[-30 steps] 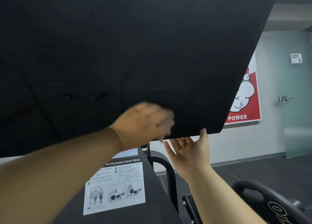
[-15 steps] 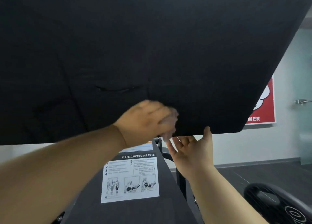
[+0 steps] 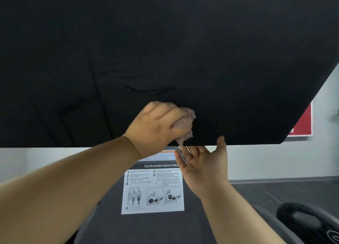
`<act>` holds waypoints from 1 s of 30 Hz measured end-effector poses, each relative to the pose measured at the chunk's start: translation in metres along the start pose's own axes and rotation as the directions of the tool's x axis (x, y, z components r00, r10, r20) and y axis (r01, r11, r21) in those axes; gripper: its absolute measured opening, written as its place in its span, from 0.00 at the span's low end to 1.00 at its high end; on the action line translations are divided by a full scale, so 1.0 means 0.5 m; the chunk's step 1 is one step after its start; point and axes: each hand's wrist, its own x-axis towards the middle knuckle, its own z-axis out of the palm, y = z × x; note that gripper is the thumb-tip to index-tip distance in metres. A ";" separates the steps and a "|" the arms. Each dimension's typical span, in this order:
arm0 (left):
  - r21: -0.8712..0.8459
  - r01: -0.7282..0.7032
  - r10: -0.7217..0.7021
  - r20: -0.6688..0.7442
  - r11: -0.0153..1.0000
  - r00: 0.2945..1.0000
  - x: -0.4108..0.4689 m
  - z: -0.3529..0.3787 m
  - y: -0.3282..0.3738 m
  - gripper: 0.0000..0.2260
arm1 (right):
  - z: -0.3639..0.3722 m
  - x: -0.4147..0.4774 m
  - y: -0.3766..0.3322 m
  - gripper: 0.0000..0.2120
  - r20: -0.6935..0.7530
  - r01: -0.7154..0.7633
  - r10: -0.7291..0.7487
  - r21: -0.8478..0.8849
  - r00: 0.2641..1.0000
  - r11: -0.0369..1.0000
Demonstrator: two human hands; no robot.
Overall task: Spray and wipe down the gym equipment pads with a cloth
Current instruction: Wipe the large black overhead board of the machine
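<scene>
Scrubbing the pad [image 3: 183,41] at 6 o'clock, your left hand [image 3: 156,128] clamps the cloth [image 3: 186,121]; your right hand [image 3: 203,168], grip apart, steadies it.

The left arm reaches in from the lower left, forearm bare and raised. The left hand [image 3: 157,128] shows its back to the camera, its fingers curled round a bunched pale cloth [image 3: 186,122] that it presses against the black pad [image 3: 183,41]. The right arm rises from the lower right. The right hand [image 3: 205,168] faces palm to the camera with its fingers [image 3: 189,154] spread and loosely straight, and its thumb tip touches the pad's lower edge.
</scene>
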 end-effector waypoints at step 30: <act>-0.221 0.782 -0.679 0.661 -0.583 -0.319 -0.149 -0.200 -0.041 0.19 | 0.159 0.006 -0.056 0.19 0.221 0.677 -0.948 -0.736 0.229 -0.008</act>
